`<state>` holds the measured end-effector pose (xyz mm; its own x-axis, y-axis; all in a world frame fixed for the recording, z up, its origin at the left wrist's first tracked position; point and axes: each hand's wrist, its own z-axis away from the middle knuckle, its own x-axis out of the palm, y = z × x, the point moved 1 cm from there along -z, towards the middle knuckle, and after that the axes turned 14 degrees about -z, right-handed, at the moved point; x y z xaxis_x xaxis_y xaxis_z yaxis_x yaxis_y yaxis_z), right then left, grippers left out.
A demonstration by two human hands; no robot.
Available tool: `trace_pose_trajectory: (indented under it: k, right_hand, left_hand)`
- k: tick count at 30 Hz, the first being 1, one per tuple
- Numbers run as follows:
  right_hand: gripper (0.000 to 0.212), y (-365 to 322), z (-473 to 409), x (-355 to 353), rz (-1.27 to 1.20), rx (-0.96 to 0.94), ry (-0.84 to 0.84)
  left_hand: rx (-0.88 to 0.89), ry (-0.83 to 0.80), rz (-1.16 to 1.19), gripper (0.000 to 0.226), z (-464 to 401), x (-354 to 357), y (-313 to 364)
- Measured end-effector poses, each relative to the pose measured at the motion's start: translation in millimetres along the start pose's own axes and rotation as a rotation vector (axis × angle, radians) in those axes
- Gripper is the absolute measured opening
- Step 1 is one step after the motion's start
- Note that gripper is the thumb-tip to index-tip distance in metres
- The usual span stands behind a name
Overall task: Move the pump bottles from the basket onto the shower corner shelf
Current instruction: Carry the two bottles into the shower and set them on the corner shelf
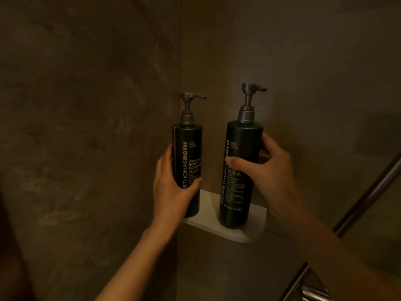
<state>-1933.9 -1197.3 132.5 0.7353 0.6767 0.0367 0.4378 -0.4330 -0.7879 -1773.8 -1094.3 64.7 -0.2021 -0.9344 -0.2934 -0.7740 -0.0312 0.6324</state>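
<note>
Your left hand (173, 192) and right hand (275, 170) each grip an upright bottle, left bottle (188, 161) and right bottle (238, 170), standing side by side on the shelf (256, 227), so let go straight outward.

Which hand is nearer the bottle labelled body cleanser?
Left. The left hand is wrapped around the body cleanser bottle, gripping its lower half. The right hand grips the other bottle beside it on the shelf.
</note>
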Motion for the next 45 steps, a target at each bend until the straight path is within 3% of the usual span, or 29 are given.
trace_pose_trajectory:
  k: [5, 17, 33, 41, 45]
  right_hand:
    - [0.069, 17.3, -3.2, 12.0, 0.036, 0.023, 0.072]
    - [0.079, 52.7, 15.4, 16.3, 0.052, 0.078, 0.087]
    - [0.072, 91.1, 6.7, 38.2, 0.161, 0.04, 0.221]
    - [0.067, 84.8, 22.7, 27.8, 0.109, 0.085, 0.154]
    - [0.056, 71.4, 57.6, 11.8, 0.299, -0.014, 0.087]
  left_hand:
    - [-0.016, 0.027, -0.037, 0.092, 11.4, 3.1, -9.5]
    - [-0.051, 0.006, -0.061, 0.086, 23.9, -1.7, -21.3]
    - [-0.103, 0.063, -0.157, 0.079, 15.0, 5.0, -20.3]
    - [-0.107, 0.055, -0.218, 0.072, 38.0, -7.6, -10.5]
    - [-0.054, 0.047, -0.41, 0.063, 76.5, -25.0, 2.0]
